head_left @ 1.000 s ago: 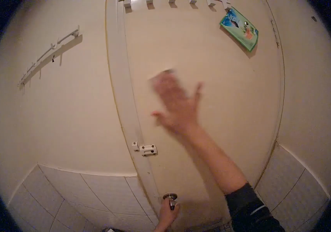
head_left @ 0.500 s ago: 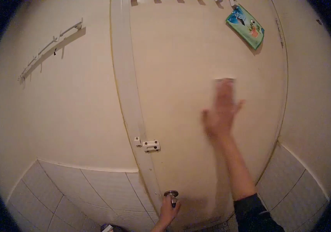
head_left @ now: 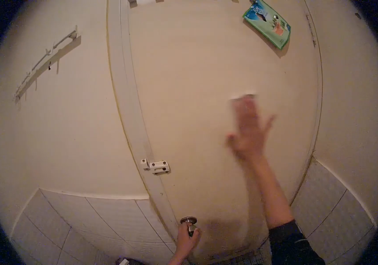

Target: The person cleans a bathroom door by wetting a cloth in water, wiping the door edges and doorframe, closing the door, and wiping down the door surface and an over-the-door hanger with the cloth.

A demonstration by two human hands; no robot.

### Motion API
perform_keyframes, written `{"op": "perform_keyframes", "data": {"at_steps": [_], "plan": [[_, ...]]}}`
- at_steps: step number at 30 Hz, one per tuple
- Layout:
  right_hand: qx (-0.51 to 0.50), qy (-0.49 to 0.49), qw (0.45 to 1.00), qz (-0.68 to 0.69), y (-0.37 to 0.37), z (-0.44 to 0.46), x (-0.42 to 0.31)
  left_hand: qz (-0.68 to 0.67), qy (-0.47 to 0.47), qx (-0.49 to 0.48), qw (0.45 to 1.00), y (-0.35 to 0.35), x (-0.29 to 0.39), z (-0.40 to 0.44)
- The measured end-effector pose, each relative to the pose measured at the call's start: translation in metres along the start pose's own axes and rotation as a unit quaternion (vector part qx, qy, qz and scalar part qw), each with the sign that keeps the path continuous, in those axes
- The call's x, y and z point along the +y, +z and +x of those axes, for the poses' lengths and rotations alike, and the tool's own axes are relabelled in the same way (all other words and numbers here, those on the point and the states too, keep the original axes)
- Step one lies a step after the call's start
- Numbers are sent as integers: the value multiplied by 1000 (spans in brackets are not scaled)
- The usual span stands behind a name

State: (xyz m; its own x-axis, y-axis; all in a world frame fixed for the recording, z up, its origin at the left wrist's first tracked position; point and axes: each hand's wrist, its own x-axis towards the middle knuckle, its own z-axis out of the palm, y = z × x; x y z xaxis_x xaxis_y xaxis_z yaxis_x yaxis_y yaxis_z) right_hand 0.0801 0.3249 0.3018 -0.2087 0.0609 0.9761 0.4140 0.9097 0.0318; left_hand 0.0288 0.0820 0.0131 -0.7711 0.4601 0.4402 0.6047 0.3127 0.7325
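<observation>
Near the bottom of the door, my left hand [head_left: 188, 238] is wrapped round the metal door knob [head_left: 189, 220]. My right hand [head_left: 249, 137] lies against the upper middle of the cream door [head_left: 189, 88], its middle fingers together and pointing up, the thumb and little finger spread. A thin white pad [head_left: 234, 99] shows at those fingertips, pressed between them and the door. Most of the pad is hidden and motion blurs it, so whether it is a sponge or a cloth I cannot tell.
A white slide latch [head_left: 159, 167] sits on the door's left edge. High on the door hangs a green packet [head_left: 268, 24]. A hook rail [head_left: 52, 52] is fixed to the left wall. Tiles [head_left: 114, 216] line the lower walls. A dark object [head_left: 129, 261] shows at the bottom edge.
The view has shifted slightly, so the door and packet sit further left. My right hand and the pad have tilted a little to the left. My left hand stays on the knob.
</observation>
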Motion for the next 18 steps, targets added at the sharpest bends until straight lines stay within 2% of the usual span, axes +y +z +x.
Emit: {"op": "perform_keyframes", "data": {"at_steps": [1, 3, 5, 8, 10, 13, 16, 18], "plan": [[31, 43, 998, -21, 1, -7, 32, 0, 5, -1, 1000, 2, -4, 1], [25, 164, 983, -83, -2, -22, 87, 8, 12, 1, 1000, 1, -6, 3], [14, 268, 959, -90, 0, -27, 130, 17, 14, 5, 1000, 0, 0, 0], [77, 283, 956, -16, 17, -21, 112, -18, -39, -23, 999, -2, 9, -3], [98, 146, 984, 11, 18, -23, 59, 3, -6, -2, 1000, 1, 4, -6], [5, 19, 997, 73, 9, -21, -45, -2, 20, 12, 1000, 6, -4, -1], [-96, -88, 988, 79, 7, -19, -118, -10, -7, 11, 1000, -5, 15, -3], [-121, -135, 968, 172, 7, -22, -146, -7, -9, 17, 1000, -5, 19, -2]]}}
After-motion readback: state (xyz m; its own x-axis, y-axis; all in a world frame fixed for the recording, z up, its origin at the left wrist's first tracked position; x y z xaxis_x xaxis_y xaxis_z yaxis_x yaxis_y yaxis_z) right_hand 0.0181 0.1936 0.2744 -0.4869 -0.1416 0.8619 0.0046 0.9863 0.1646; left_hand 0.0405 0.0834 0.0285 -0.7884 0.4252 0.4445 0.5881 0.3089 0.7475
